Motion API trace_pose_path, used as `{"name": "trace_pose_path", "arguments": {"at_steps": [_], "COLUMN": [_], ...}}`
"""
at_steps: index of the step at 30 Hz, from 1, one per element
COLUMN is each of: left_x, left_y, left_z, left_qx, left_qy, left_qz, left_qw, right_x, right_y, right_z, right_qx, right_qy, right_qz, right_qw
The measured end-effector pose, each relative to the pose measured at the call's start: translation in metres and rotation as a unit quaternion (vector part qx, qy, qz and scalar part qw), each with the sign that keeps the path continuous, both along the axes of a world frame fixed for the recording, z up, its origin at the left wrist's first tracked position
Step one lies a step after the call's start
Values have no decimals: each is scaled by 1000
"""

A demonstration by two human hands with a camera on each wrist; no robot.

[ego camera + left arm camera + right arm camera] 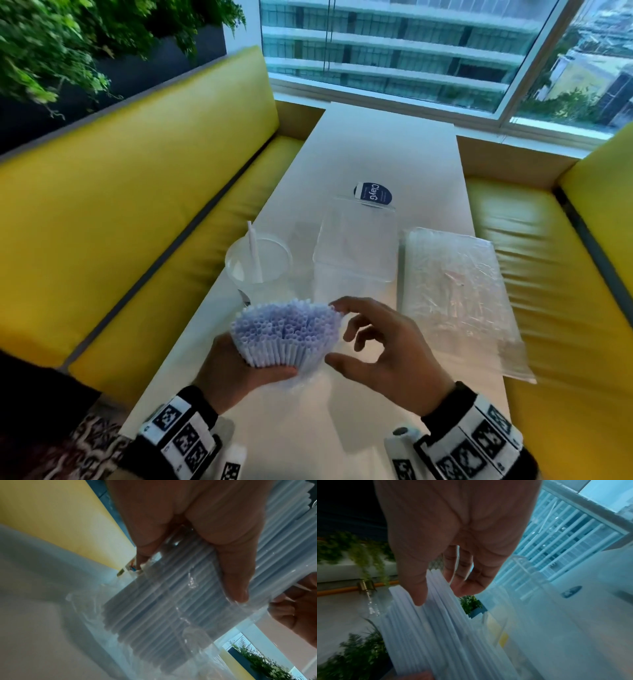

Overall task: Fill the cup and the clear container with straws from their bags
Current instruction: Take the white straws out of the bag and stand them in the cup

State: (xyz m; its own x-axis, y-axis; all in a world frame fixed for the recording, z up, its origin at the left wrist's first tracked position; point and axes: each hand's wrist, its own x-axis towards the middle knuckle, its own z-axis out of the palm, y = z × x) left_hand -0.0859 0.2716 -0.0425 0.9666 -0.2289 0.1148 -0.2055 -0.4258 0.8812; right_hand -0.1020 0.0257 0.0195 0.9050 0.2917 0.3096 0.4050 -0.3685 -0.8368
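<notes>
Above the table, left hand grips straws; right hand loose beside them.

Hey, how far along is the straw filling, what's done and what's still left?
Barely started. Done: the cup holds a single straw. In hand: the left hand grips a fanned bundle of straws in its clear bag, the right hand reaching toward its top. Left: the clear container looks empty, and the second bag lies on the table, untouched.
</notes>
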Motion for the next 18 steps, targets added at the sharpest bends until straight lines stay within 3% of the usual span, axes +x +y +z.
{"name": "trace_pose_path", "arguments": {"at_steps": [8, 18], "left_x": [13, 30], "left_y": [49, 93], "left_z": [1, -24], "left_qx": [28, -38], "left_qy": [20, 89], "left_qz": [21, 24], "left_qw": [999, 995], "right_x": [26, 39], "right_y": [51, 101], "right_z": [0, 0], "right_qx": [-52, -36], "right_qy": [15, -31], "right_qz": [2, -30], "right_qw": [999, 998]}}
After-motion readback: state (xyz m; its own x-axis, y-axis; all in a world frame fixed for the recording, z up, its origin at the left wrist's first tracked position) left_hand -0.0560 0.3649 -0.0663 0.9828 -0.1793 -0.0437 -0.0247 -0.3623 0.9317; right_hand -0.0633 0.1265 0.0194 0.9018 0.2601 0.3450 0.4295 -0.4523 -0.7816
